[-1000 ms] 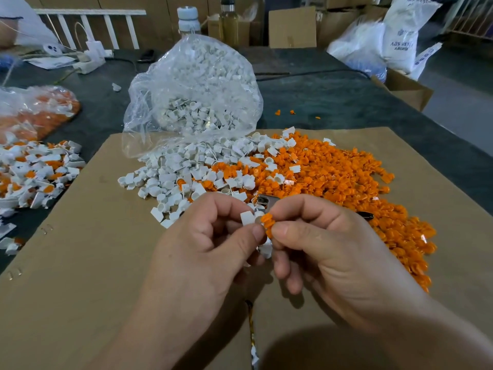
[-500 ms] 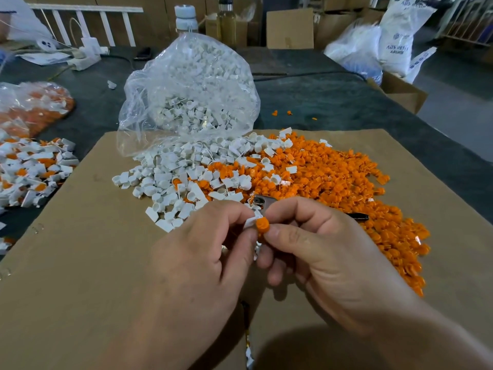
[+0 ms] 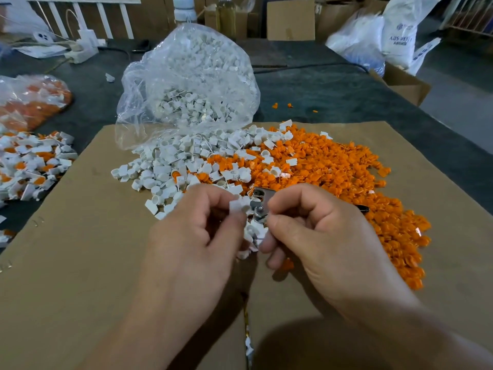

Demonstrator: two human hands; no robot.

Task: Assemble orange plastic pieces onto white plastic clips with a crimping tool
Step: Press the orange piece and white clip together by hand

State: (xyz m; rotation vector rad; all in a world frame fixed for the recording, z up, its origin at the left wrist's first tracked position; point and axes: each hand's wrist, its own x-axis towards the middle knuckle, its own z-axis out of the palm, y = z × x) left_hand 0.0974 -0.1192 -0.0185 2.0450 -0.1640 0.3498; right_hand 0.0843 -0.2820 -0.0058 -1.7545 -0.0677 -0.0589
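Note:
My left hand (image 3: 192,236) pinches a white plastic clip (image 3: 237,206) between thumb and fingers. My right hand (image 3: 317,236) grips the metal crimping tool (image 3: 260,206), whose jaws sit right beside the clip; its black handle tip (image 3: 362,208) pokes out behind my knuckles. An orange piece (image 3: 288,264) shows below my right fingers. A pile of loose white clips (image 3: 186,166) and a pile of orange pieces (image 3: 346,177) lie on the cardboard sheet (image 3: 80,263) just beyond both hands.
A clear plastic bag (image 3: 192,84) of white clips lies open behind the piles. Assembled white-and-orange pieces (image 3: 32,164) are heaped at the left, with a bag of orange parts (image 3: 29,102) behind. Boxes, sacks and bottles line the far edge of the table.
The orange piece pinched at my fingertips is no longer visible there. The tool's metal jaws now show between my hands, next to the white clip.

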